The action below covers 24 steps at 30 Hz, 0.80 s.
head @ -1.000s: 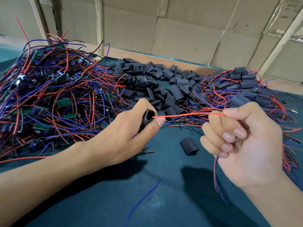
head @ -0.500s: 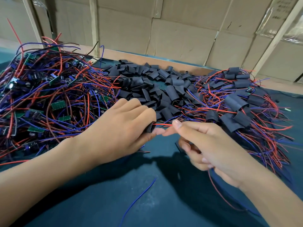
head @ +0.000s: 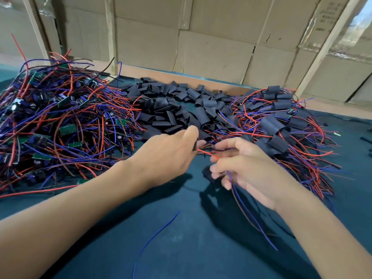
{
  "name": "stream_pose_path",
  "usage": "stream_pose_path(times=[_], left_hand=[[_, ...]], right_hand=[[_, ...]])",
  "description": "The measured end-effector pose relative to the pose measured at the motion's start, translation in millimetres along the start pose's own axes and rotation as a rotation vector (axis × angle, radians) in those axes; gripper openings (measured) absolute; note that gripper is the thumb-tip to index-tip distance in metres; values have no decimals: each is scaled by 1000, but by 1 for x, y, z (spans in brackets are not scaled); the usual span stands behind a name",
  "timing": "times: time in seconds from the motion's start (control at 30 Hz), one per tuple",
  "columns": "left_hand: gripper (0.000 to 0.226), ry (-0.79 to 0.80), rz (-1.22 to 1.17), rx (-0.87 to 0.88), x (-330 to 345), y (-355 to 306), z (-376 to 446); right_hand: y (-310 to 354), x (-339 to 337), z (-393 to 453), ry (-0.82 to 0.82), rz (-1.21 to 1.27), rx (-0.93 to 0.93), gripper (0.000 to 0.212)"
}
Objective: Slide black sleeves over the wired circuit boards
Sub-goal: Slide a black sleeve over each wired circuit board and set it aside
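Note:
My left hand [head: 169, 154] grips a black sleeve [head: 194, 146] between thumb and fingers; the sleeve is mostly hidden. A red wire [head: 207, 154] runs out of it to my right hand [head: 241, 164], whose curled fingers hold that wire together with blue wires [head: 247, 210] trailing below. A loose black sleeve [head: 208, 175] lies on the mat just under my right fingers. A heap of bare wired circuit boards [head: 60, 121] fills the left. Loose sleeves [head: 177, 109] are piled in the middle. Sleeved boards [head: 281, 125] lie at the right.
The table is covered by a dark teal mat [head: 181, 248]. A single blue wire [head: 155, 236] lies on it in front of me. Cardboard boxes [head: 221, 47] form a wall behind the table's raised back edge.
My right hand went to the left hand's sleeve and has now drawn back a little, lower, with the wires. The view has shifted slightly.

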<state>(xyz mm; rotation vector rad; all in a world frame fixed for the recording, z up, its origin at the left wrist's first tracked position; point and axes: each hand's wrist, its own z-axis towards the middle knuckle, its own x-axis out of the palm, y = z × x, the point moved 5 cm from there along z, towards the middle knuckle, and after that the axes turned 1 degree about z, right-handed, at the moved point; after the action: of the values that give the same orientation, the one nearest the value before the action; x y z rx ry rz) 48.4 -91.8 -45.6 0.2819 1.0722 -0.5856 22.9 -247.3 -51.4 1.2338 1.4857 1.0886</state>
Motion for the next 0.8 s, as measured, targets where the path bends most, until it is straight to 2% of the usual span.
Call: stream_pose_path(times=[0.07,0.13,0.2,0.3,0.4,0.5,0.7,0.8], left_hand=[[30,-101,-31,-7,-4,5,-7],[31,-174,-20,-30,-9,10,-6],[30,-203,-25,-40,-10,11,-4],[21,-225,-35,35,-9,5,-4],[17,-228,-57,71,-9,5,-5],[19,-252,-97,81,-12,6,-5],[17,-247,-124,119,-12,2,-5],[16,-250,-126,106,-13,1,-6]], right_hand=[[-2,-3,-1,-7,-45,36,33],[-2,-7,-1,-71,-86,9,32],[0,-9,1,-120,-48,-80,29],[5,-7,1,-75,12,-217,9],[8,-1,2,13,86,-292,25],[8,3,1,28,137,-326,39],[8,7,-4,-46,154,-380,30],[8,5,-6,-90,91,-369,33]])
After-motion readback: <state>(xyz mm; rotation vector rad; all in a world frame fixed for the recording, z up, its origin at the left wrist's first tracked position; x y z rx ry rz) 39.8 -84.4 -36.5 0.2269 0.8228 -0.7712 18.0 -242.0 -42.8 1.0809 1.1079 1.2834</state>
